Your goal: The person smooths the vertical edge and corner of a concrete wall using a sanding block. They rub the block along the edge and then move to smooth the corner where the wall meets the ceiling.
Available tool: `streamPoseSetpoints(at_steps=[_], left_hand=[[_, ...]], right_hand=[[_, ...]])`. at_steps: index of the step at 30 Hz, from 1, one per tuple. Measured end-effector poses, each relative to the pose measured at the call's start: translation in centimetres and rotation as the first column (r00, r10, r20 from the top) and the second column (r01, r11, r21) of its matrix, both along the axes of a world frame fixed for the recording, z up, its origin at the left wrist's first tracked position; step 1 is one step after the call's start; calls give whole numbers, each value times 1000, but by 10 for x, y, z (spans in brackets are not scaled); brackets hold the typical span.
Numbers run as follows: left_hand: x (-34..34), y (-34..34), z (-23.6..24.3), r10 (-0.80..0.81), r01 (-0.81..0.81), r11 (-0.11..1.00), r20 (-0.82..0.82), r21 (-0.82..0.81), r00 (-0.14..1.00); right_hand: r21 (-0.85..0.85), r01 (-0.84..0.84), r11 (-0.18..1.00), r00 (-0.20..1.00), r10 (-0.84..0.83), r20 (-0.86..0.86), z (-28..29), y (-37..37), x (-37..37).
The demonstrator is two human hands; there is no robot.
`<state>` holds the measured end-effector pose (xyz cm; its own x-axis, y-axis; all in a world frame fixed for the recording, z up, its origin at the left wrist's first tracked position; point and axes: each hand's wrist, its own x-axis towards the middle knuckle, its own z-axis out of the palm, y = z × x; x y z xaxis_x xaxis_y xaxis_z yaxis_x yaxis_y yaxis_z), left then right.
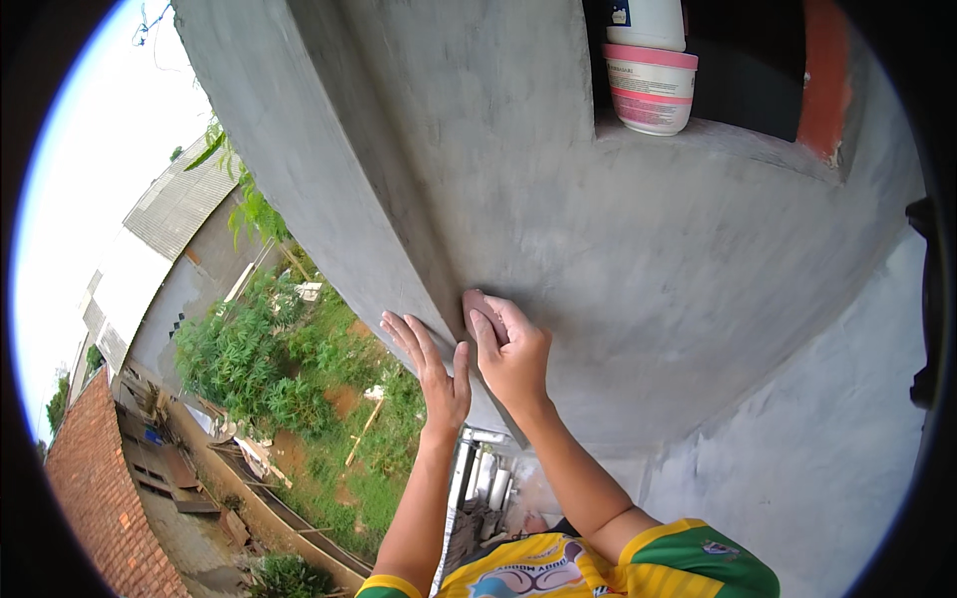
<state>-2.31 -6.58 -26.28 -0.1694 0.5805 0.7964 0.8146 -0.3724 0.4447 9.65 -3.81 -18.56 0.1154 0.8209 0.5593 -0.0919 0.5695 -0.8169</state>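
Observation:
My right hand (pixel 520 359) grips a reddish-brown piece of sandpaper (pixel 473 303) and presses it into the inner corner where a grey column (pixel 329 189) meets the grey plastered wall (pixel 608 269). Its fingers are closed round the piece, and part of it is hidden under them. Just left of it, my left hand (pixel 435 379) lies against the outer face of the column with its fingers stretched out. The thumb points up near the column's edge, and nothing is held in that hand.
A white and pink tub (pixel 650 92) stands on the sill of an opening at the upper right, with a white container (pixel 648 24) on top. A reddish frame (pixel 824 80) borders the opening. Beyond the column, green plants (pixel 244 339) and tiled roofs (pixel 100 488) lie below.

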Motion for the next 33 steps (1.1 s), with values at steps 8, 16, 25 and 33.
streamPoseSetpoints(at_steps=[8,16,25,33], left_hand=[[1,-1,-1,-15,14,1000,48,10,999],[-1,-2,-1,-17,16,999,28,46,999],[-8,-1,-8,-26,26,999,3,22,1000],[-6,0,-10,7,-9,999,-40,-50,999]], right_hand=[[157,30,987,994,-13,-105,40,1,-7],[207,124,971,990,-105,-99,66,13,-15],[356,107,928,994,-113,-4,33,-12,-8],[282,133,950,991,-121,-60,64,-10,-29]])
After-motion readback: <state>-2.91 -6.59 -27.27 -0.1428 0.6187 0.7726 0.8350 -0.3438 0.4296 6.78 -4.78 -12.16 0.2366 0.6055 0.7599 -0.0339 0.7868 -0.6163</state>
